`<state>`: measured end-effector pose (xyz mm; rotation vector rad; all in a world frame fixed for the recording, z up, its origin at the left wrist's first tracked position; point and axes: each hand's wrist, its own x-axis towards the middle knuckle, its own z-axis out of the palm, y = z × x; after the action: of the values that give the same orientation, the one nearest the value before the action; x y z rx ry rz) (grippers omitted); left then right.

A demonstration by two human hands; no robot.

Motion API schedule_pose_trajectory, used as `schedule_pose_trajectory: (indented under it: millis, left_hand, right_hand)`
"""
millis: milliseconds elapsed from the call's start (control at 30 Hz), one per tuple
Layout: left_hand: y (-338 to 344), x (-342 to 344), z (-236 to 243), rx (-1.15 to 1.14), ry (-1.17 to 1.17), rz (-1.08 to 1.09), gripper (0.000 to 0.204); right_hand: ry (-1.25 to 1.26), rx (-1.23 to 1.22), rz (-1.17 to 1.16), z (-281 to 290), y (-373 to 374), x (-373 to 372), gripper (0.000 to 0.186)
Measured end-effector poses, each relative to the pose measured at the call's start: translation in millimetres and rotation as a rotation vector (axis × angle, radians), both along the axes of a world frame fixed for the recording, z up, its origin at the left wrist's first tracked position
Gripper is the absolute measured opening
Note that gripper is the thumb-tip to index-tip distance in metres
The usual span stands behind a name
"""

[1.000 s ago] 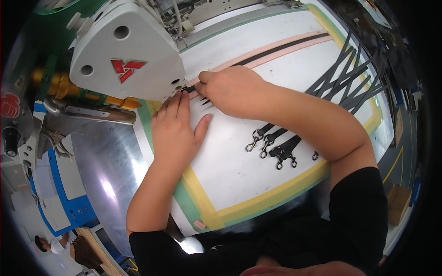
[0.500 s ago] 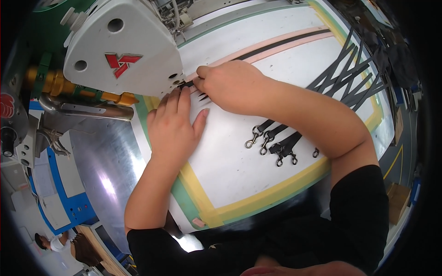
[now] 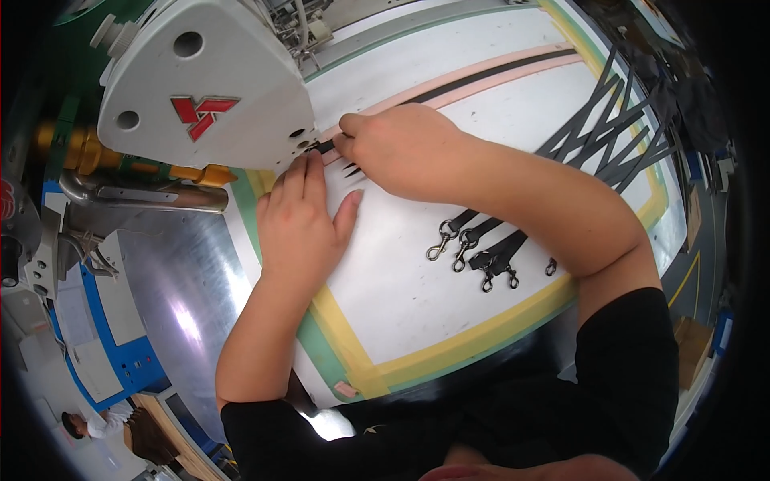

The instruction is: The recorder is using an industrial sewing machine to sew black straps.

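Observation:
My right hand (image 3: 393,152) is closed, thumb and forefinger pinching a black webbing strap (image 3: 323,147) close to the sewing machine head (image 3: 208,88). Two thin dark points (image 3: 350,169) stick out below its fingers; what tool they belong to is hidden in the palm. My left hand (image 3: 301,220) lies flat on the white work plate (image 3: 401,297), fingers stretched and thumb apart. Its fingertips reach the strap's end beside the machine, where the machine head partly hides the strap. Beyond my right hand, a black strip (image 3: 497,74) runs between two pink guide strips (image 3: 513,86).
Several black straps with metal snap hooks (image 3: 461,248) lie under my right forearm and trail over the plate's right edge. Yellow and green tape (image 3: 481,341) borders the plate. At left are a metal tube (image 3: 160,195) and a blue-edged panel (image 3: 128,353). A person (image 3: 88,423) is far left.
The machine head has shifted slightly to the left. Both my hands stay almost in place at the strap.

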<state>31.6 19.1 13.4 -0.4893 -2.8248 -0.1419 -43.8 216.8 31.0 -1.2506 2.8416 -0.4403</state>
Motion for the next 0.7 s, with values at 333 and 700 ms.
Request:
schedule_pose_trajectory:
  millis: [333, 700]
  left_hand:
    - [-1.2, -1.7, 3.5, 0.067, -0.067, 0.007, 0.063]
    - [-3.2, -1.4, 6.3, 0.013, -0.082, 0.024, 0.064]
  right_hand:
    - [-0.019, 0.005, -0.006, 3.9, 0.9, 1.2, 0.019]
    - [0.004, 0.041, -0.022, 1.5, -3.5, 1.9, 0.019]
